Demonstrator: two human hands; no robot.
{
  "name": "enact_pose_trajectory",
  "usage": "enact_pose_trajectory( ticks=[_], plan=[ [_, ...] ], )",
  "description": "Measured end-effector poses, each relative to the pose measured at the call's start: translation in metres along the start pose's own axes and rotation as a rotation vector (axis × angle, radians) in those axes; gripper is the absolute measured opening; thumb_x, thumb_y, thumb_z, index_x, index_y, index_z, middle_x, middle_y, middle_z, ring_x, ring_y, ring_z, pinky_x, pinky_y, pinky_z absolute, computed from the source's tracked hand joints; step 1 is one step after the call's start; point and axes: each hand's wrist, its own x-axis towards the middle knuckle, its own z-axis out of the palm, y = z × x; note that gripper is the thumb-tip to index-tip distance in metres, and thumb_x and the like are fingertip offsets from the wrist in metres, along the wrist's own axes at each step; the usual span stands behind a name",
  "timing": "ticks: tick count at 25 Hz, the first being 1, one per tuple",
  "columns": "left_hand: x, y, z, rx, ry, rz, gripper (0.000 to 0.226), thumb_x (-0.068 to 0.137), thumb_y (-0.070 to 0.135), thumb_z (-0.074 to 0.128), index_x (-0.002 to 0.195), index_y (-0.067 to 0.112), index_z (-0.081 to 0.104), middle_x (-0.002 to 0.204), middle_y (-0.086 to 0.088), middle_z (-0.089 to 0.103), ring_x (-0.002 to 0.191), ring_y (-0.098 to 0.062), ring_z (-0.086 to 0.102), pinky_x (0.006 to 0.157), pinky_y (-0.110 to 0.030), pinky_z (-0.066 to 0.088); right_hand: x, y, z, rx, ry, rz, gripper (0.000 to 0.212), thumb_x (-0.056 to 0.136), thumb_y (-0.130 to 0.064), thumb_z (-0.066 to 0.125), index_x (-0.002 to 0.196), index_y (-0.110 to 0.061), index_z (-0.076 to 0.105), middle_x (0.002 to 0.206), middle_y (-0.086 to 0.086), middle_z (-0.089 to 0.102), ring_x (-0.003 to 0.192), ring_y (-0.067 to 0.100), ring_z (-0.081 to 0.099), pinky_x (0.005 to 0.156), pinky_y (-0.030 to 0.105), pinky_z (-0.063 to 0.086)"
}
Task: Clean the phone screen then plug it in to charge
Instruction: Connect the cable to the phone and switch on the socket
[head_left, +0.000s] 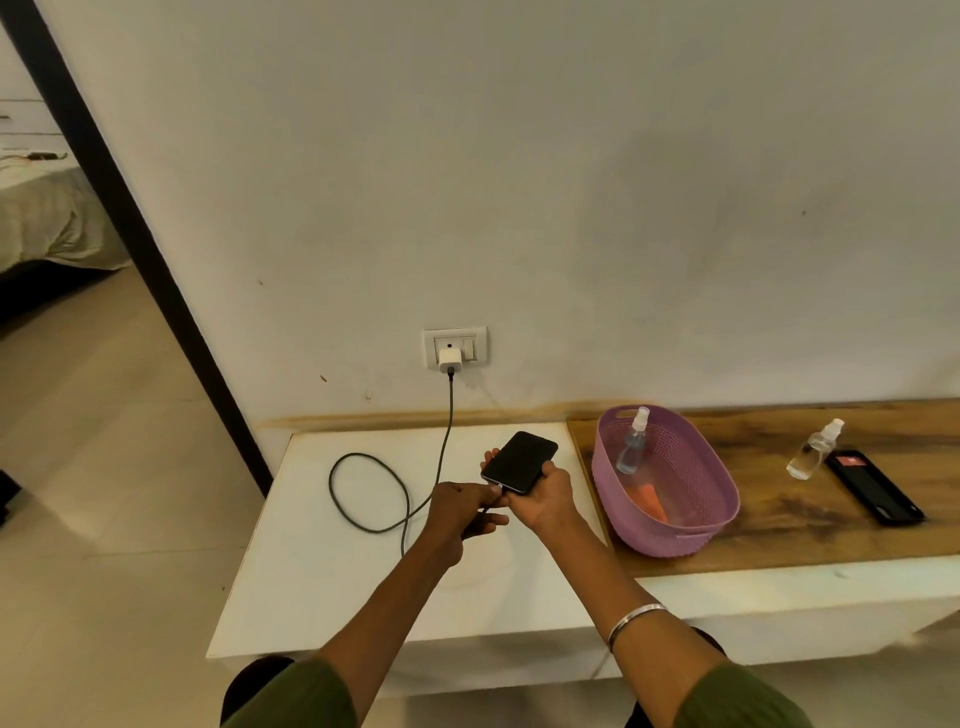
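A black phone (521, 461) with a dark screen is held above the white table (322, 561), cradled from below in my right hand (540, 499). My left hand (462, 512) pinches the end of the dark charging cable (363, 499) right at the phone's near edge. The cable loops across the table and rises to a white charger (449, 360) plugged into the wall socket (456, 347). Whether the plug is seated in the phone cannot be told.
A purple basket (670, 519) on the wooden counter (810, 525) holds a spray bottle (632, 441) and an orange cloth (652, 501). Further right stand a second spray bottle (813, 451) and another black phone (875, 486). A doorway opens at left.
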Motion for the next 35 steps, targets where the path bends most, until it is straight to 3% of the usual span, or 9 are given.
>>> enact_pose_trajectory(
  ticks=[9,14,16,21,27,29,33,35],
  plan=[
    [0.003,0.006,0.007,0.033,0.027,0.002,0.018,0.088,0.011,0.069,0.102,-0.002,0.069,0.086,-0.015,0.077,0.065,-0.024,0.073,0.057,-0.025,0.059,-0.006,-0.002,-0.003,0.06,-0.01,0.013,0.042,0.101,-0.033,0.032,0.13,-0.005,0.044,0.133,0.028,0.052,0.119,0.043,0.053,0.103,0.056,0.04],
    [0.005,0.0,0.01,0.01,0.082,-0.011,0.016,0.086,0.008,0.07,0.097,-0.004,0.07,0.083,-0.017,0.076,0.063,-0.02,0.072,0.054,-0.023,0.057,-0.009,0.002,0.0,0.065,-0.023,-0.014,0.041,0.097,-0.034,0.039,0.126,-0.006,0.046,0.126,0.026,0.055,0.116,0.039,0.055,0.101,0.052,0.043],
    [0.008,-0.004,0.011,-0.004,0.088,0.005,0.017,0.086,0.003,0.069,0.1,-0.006,0.07,0.081,-0.02,0.075,0.062,-0.021,0.072,0.056,-0.024,0.058,-0.008,0.006,0.0,0.066,-0.022,-0.034,0.044,0.097,-0.039,0.04,0.127,-0.008,0.046,0.121,0.024,0.056,0.108,0.038,0.058,0.101,0.05,0.043],
    [0.012,-0.008,0.01,-0.043,0.117,0.019,0.031,0.084,-0.002,0.07,0.112,0.0,0.059,0.081,-0.02,0.073,0.058,-0.02,0.071,0.054,-0.025,0.058,-0.003,0.014,-0.003,0.099,-0.05,-0.092,0.047,0.096,-0.044,0.042,0.129,-0.011,0.045,0.124,0.023,0.055,0.11,0.037,0.057,0.097,0.049,0.048],
    [0.023,-0.021,0.008,-0.037,0.18,-0.008,0.043,0.083,-0.002,0.07,0.122,0.006,0.053,0.08,-0.021,0.074,0.06,-0.024,0.07,0.062,-0.03,0.061,0.003,0.025,-0.005,-0.013,-0.094,-0.153,0.049,0.097,-0.05,0.039,0.124,-0.011,0.051,0.112,0.021,0.063,0.097,0.036,0.063,0.095,0.049,0.046],
    [0.027,-0.022,0.007,-0.027,0.194,-0.007,0.044,0.083,-0.003,0.069,0.123,0.005,0.053,0.08,-0.022,0.073,0.061,-0.025,0.07,0.066,-0.034,0.062,0.007,0.027,-0.005,-0.104,-0.111,-0.155,0.053,0.096,-0.054,0.039,0.125,-0.011,0.052,0.115,0.022,0.064,0.098,0.037,0.063,0.093,0.049,0.048],
    [0.031,-0.019,0.007,-0.048,0.2,0.012,0.038,0.084,-0.002,0.067,0.119,0.002,0.054,0.079,-0.02,0.073,0.059,-0.025,0.07,0.055,-0.029,0.059,0.013,0.022,0.005,-0.246,-0.108,-0.147,0.056,0.095,-0.057,0.035,0.124,-0.013,0.054,0.123,0.021,0.063,0.105,0.039,0.062,0.092,0.051,0.049],
    [0.033,-0.018,0.009,-0.047,0.178,0.011,0.037,0.084,0.0,0.068,0.118,0.002,0.054,0.078,-0.018,0.074,0.061,-0.026,0.072,0.061,-0.031,0.061,0.015,0.018,0.005,-0.257,-0.11,-0.13,0.056,0.095,-0.057,0.034,0.124,-0.013,0.054,0.123,0.021,0.063,0.108,0.039,0.062,0.092,0.052,0.049]
  ],
)
